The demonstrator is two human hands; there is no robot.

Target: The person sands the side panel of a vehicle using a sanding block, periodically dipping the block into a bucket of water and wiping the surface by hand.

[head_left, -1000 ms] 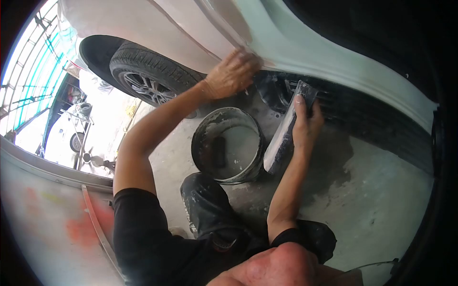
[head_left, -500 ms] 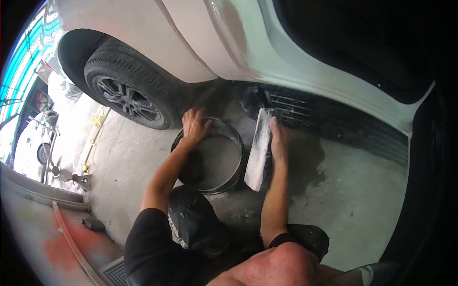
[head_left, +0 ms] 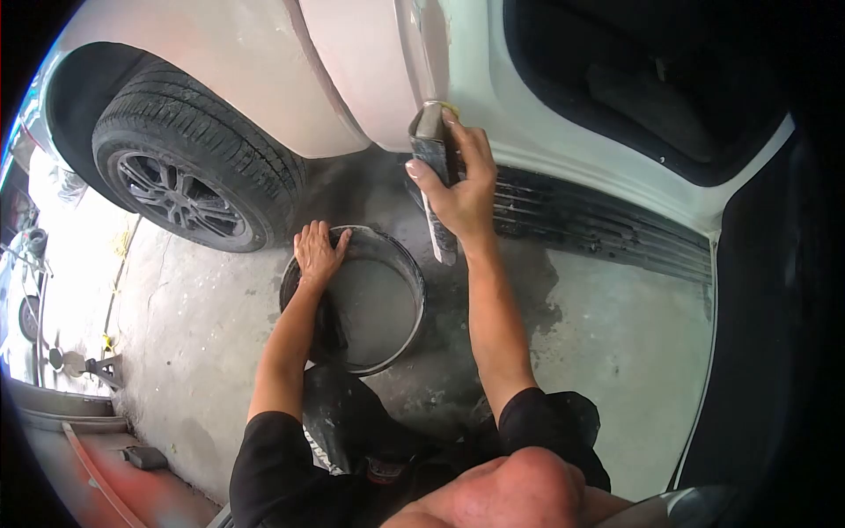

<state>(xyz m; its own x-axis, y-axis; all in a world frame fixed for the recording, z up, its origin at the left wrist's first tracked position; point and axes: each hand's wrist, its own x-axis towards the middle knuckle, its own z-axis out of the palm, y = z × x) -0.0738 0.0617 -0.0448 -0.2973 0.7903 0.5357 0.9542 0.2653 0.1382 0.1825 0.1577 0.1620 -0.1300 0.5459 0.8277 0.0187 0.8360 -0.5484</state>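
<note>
My right hand (head_left: 462, 189) grips a long sanding block (head_left: 429, 150), dark-sided and smeared with pale residue. The block stands lengthwise, its upper end overlapping the lower edge of the vehicle's pale body panel (head_left: 378, 97) beside the door opening. On the left rim of a round black bucket (head_left: 415, 304), my left hand (head_left: 319, 255) has its fingers hooked over the edge and its thumb toward the inside. Cloudy grey water (head_left: 378, 304) fills the bucket, and something dark lies along its left inner wall.
A tyre with an alloy wheel (head_left: 180, 198) stands left of the bucket. The black ribbed side step (head_left: 598, 220) runs under the door opening to the right. A jack stand (head_left: 104, 370) is on the concrete floor at left, above a red-patched panel (head_left: 97, 475).
My right hand has raised the sanding block from beside the bucket up to the body panel and turned it. My left hand stays on the bucket rim. The view has shifted slightly.
</note>
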